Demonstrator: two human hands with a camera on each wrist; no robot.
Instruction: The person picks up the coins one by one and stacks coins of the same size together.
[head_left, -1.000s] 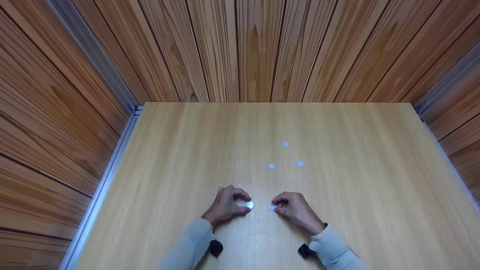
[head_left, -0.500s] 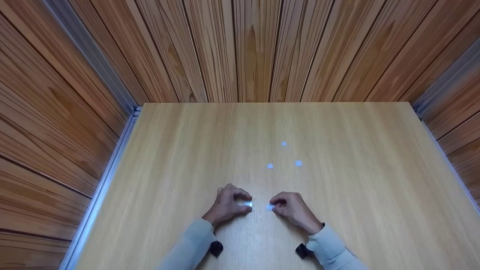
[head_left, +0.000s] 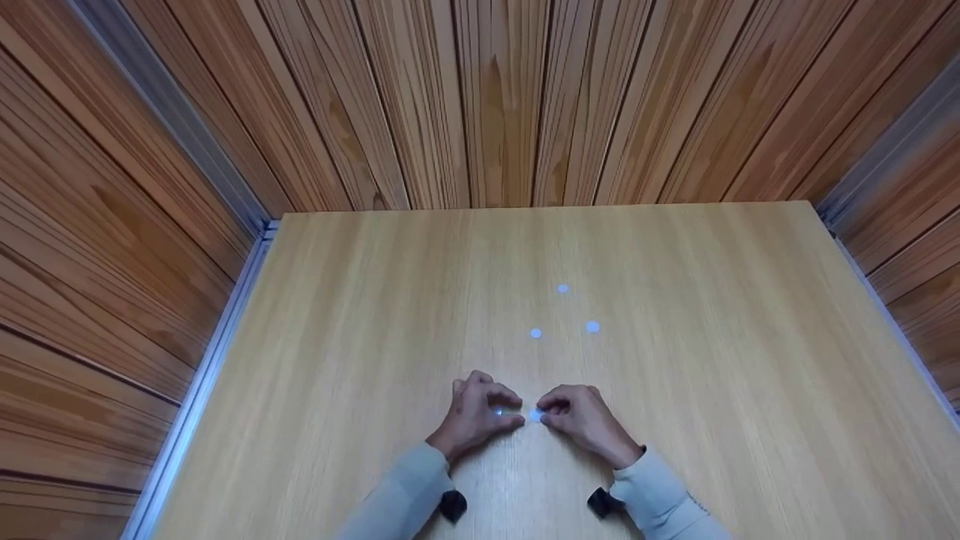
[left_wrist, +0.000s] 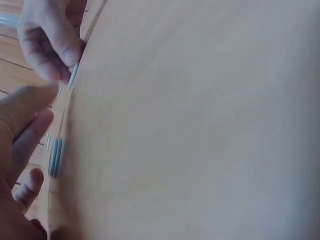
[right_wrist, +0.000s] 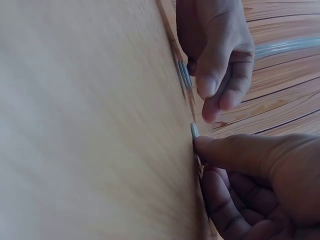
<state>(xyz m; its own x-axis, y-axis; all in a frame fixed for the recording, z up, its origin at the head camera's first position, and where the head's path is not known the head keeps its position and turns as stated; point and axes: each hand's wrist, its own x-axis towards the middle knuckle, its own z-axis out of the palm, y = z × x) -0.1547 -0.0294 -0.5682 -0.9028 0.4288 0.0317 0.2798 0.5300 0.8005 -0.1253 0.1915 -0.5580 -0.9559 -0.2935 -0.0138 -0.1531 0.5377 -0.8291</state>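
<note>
Near the front middle of the table [head_left: 360,315], my right hand [head_left: 589,418] pinches a thin silvery coin [head_left: 535,415] between thumb and fingers, its edge low at the tabletop. To its left, my left hand [head_left: 474,414] has thumb and index finger apart, with their tips close to that coin. A short stack of coins [left_wrist: 55,157] stands on the table within the left hand's curve; in the left wrist view no fingertip grips it. In the right wrist view the pinched coin [right_wrist: 194,130] shows edge-on below the left fingertips, with a gap between.
Farther back on the table lie three separate round discs: one at the rear [head_left: 562,289], one at left [head_left: 535,334], one at right [head_left: 592,327]. Wood-plank walls [head_left: 502,105] and metal rails [head_left: 202,375] border the table.
My left hand has let go of the coin stack and moved right, toward the coin in the right hand. The right hand keeps its pinch almost in place. The head view has shifted slightly.
</note>
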